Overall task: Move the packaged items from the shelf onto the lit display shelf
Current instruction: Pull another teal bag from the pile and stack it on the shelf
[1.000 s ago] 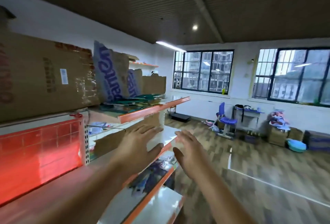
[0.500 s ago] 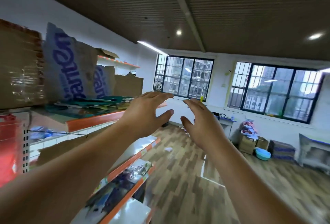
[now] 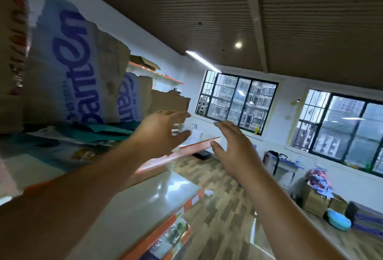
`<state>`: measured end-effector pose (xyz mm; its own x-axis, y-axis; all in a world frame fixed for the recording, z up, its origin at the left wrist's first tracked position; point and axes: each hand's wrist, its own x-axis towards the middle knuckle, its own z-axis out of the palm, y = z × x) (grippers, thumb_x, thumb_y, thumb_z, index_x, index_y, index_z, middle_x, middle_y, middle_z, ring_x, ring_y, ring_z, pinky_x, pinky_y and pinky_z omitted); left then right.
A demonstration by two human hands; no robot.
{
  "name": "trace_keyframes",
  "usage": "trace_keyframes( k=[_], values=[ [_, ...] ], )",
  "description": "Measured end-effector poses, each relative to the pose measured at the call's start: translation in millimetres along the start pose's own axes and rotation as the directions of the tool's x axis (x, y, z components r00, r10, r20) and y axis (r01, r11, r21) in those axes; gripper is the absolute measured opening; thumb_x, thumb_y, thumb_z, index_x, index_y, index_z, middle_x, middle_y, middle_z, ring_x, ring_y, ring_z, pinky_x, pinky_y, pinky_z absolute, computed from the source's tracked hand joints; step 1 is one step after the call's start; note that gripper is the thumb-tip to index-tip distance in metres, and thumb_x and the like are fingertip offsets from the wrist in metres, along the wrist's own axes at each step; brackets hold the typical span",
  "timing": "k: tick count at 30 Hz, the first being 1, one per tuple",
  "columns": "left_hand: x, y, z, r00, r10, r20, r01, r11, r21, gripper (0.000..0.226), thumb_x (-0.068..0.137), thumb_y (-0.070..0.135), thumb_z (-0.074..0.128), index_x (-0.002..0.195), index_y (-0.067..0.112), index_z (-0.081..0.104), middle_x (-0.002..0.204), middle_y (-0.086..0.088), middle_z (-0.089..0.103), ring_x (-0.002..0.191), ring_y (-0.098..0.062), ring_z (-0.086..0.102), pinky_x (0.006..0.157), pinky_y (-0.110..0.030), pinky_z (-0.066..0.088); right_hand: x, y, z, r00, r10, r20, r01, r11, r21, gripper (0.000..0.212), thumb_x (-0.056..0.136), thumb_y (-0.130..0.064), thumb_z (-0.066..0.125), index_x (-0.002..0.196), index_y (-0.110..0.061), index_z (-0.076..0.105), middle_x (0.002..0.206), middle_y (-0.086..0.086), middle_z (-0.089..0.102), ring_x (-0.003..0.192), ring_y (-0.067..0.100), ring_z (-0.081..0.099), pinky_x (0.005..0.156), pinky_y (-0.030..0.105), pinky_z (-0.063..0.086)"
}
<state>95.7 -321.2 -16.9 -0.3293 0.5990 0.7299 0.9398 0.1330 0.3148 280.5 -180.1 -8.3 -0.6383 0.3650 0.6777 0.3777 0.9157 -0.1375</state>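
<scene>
Left hand (image 3: 159, 133) and right hand (image 3: 234, 152) are raised side by side, each grip released and empty — flat packaged items (image 3: 68, 145) are seen lying on the upper shelf (image 3: 194, 149) at nine o'clock, so no transfer is judged begun.

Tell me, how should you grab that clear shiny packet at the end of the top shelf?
Probably by its two sides, from the front: the clear packet sits at the end of the orange-edged shelf, between the open left hand and right hand. It is blurred, so its shape is unclear.
</scene>
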Motion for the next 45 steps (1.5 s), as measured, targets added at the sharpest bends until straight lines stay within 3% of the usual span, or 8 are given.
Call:
trace_keyframes(
  k=[5,17,22,27,32,37,43,45],
  values=[
    [59,-42,-2,0.989,-0.125,0.081,0.113,0.983,0.144,0.060,0.093,0.062,0.058,0.148,0.045,0.043,0.151,0.006,0.051,0.131,-0.023,0.053,0.103,-0.038,0.048,57,16,50,1.000,-0.006,0.017,0.005,0.998,0.064,0.056,0.098,-0.038,0.058,0.150,-0.031,0.041,0.159,-0.008,0.034,0.145,0.012,0.033,0.112,0.030,0.031],
    [142,-90,42,0.926,-0.291,0.241,0.212,0.928,0.305,0.045,0.093,0.053,0.064,0.135,0.036,0.059,0.124,0.007,0.066,0.093,-0.009,0.062,0.074,-0.025,0.052,177,72,147,0.992,-0.125,-0.022,0.127,0.952,0.278,0.052,0.096,-0.032,0.063,0.145,-0.025,0.049,0.150,-0.004,0.049,0.132,0.018,0.051,0.102,0.028,0.039],
    [180,-121,78,0.802,-0.483,0.352,0.258,0.811,0.526,0.046,0.090,0.055,0.065,0.132,0.036,0.064,0.131,0.010,0.064,0.109,-0.012,0.059,0.097,-0.033,0.049,242,102,203,0.970,-0.241,0.014,0.223,0.915,0.337,0.050,0.093,-0.030,0.062,0.142,-0.024,0.054,0.144,0.001,0.055,0.131,0.023,0.051,0.102,0.030,0.041],
    [203,-154,121,0.673,-0.606,0.424,0.289,0.743,0.603,0.047,0.088,0.054,0.066,0.132,0.039,0.063,0.123,0.010,0.065,0.102,-0.013,0.060,0.090,-0.033,0.051,298,118,257,0.847,-0.472,0.244,0.319,0.819,0.478,0.047,0.096,-0.023,0.063,0.142,-0.021,0.054,0.134,-0.004,0.060,0.122,0.015,0.057,0.099,0.016,0.043],
    [188,-164,133,0.736,-0.589,0.336,0.292,0.722,0.627,0.015,0.095,0.040,0.061,0.108,0.037,0.068,0.095,0.009,0.068,0.084,-0.009,0.063,0.078,-0.035,0.056,337,103,285,0.625,-0.665,0.408,0.384,0.717,0.581,0.052,0.089,-0.036,0.073,0.138,-0.028,0.058,0.132,-0.007,0.063,0.112,0.010,0.059,0.080,0.014,0.045],
    [179,-166,135,0.825,-0.501,0.262,0.203,0.696,0.689,0.031,0.103,0.040,0.054,0.073,0.031,0.058,0.070,0.008,0.057,0.061,-0.006,0.052,0.061,-0.032,0.046,375,73,293,0.361,-0.778,0.513,0.401,0.627,0.668,0.069,0.081,-0.052,0.075,0.143,-0.034,0.051,0.137,-0.013,0.057,0.121,0.007,0.054,0.107,0.032,0.042],
    [180,-163,114,0.904,-0.422,0.072,0.277,0.703,0.655,0.029,0.102,0.043,0.042,0.089,0.031,0.065,0.077,0.008,0.063,0.070,-0.005,0.058,0.066,-0.033,0.049,394,75,314,0.503,-0.844,0.189,0.171,0.311,0.935,0.047,0.078,-0.073,0.063,0.112,-0.042,0.066,0.108,-0.021,0.072,0.103,0.000,0.067,0.090,0.025,0.051],
    [182,-155,105,0.916,-0.402,0.007,0.293,0.679,0.673,0.027,0.102,0.044,0.042,0.100,0.038,0.068,0.078,0.012,0.064,0.072,-0.003,0.058,0.064,-0.027,0.047,403,90,320,0.571,-0.803,0.171,-0.031,0.186,0.982,0.071,0.063,-0.085,0.066,0.110,-0.032,0.071,0.112,-0.003,0.074,0.104,0.017,0.071,0.095,0.041,0.053]
  ],
)
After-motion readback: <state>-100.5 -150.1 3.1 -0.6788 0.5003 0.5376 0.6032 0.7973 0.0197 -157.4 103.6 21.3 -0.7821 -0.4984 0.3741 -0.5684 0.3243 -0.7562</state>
